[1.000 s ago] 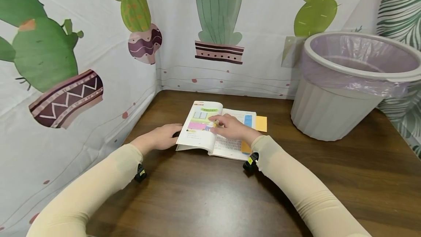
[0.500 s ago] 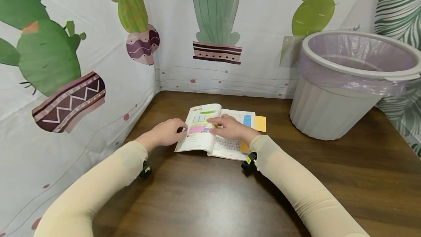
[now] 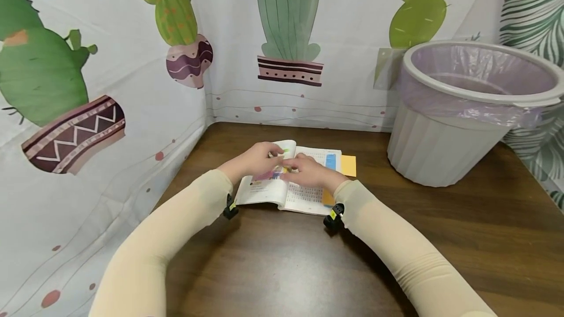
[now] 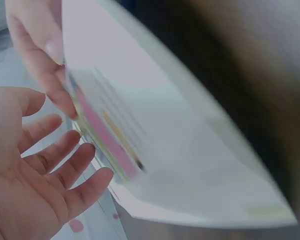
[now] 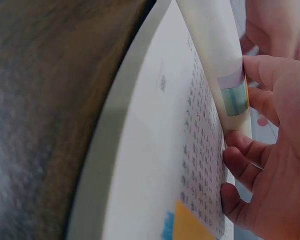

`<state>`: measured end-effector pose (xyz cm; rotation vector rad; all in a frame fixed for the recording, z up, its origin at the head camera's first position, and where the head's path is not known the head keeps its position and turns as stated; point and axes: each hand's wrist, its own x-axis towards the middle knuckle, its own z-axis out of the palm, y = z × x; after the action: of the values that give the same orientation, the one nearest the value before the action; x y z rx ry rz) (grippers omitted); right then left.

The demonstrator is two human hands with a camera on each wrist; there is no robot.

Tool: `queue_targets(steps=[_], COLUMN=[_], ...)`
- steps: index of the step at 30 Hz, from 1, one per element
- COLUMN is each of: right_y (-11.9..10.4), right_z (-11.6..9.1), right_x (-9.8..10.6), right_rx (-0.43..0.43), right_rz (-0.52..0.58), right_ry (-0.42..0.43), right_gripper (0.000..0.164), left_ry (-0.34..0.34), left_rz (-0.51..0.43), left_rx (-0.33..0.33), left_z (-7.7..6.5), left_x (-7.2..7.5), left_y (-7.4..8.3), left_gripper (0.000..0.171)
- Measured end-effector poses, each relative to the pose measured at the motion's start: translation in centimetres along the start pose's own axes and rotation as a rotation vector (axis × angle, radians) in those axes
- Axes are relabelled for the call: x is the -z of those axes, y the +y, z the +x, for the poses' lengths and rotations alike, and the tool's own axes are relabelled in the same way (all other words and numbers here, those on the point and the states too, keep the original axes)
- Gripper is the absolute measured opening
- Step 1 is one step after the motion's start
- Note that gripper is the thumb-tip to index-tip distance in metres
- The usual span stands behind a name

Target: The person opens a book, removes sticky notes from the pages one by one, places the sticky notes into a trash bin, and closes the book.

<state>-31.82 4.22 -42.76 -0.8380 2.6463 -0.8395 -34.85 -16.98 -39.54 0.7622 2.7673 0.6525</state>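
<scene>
An open book (image 3: pixel 262 195) lies on the brown table, its left page bulging up near the spine. That page bears a coloured picture; the right page (image 5: pixel 165 125) carries small print, with blue and orange patches near its outer edge. My left hand (image 3: pixel 259 159) is over the left page, its fingers loosely spread in the left wrist view and gripping nothing. Close by, my right hand (image 3: pixel 313 172) rests across the middle of the book. In the right wrist view its thumb and forefinger touch the raised left page, while its lower fingers lie against the right page.
A yellow slip (image 3: pixel 348 166) sticks out from the book's right edge. At the right stands a grey bin (image 3: pixel 440 146) with a purple liner. Cactus-printed cloth (image 3: pixel 238 97) hangs behind and to the left of the table (image 3: pixel 282 258).
My left hand has moved from the book's left edge rightward over the left page, up close to my right hand. The right hand has stayed in place on the book.
</scene>
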Motion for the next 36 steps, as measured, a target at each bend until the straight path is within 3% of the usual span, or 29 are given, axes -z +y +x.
queue_targets(steps=[7,11,17,24,30,36], right_y=[-0.2,-0.3,-0.6,-1.0,0.1,3.1], right_z=[-0.2,-0.4,-1.3,-3.2,-5.5,-7.7], right_x=[0.3,0.5,0.8,1.0,2.3,4.6], right_rx=[-0.007,0.057,0.176,0.288,0.218,0.12], right_rz=[0.007,-0.043,-0.115,-0.145,-0.085,-0.008], right_ry=[-0.031,-0.033,-0.048,-0.128,-0.165,-0.12], right_gripper=[0.052,0.051,0.045,0.043,0.035,0.034], left_ry=[-0.036,-0.061,-0.159,-0.266,-0.275,-0.29], left_rz=[-0.109,-0.126,-0.1,-0.029,0.008,0.034], left_rx=[0.0,-0.021,-0.035,0.037,0.081,0.1], left_z=[3.1,4.3,5.4,6.4,6.9,6.9], left_x=[0.3,0.5,0.3,-0.6,-1.2,-1.4], left_y=[2.0,3.3,5.1,6.3,6.5,6.9], left_gripper=[0.045,0.045,0.049,0.063,0.066,0.066])
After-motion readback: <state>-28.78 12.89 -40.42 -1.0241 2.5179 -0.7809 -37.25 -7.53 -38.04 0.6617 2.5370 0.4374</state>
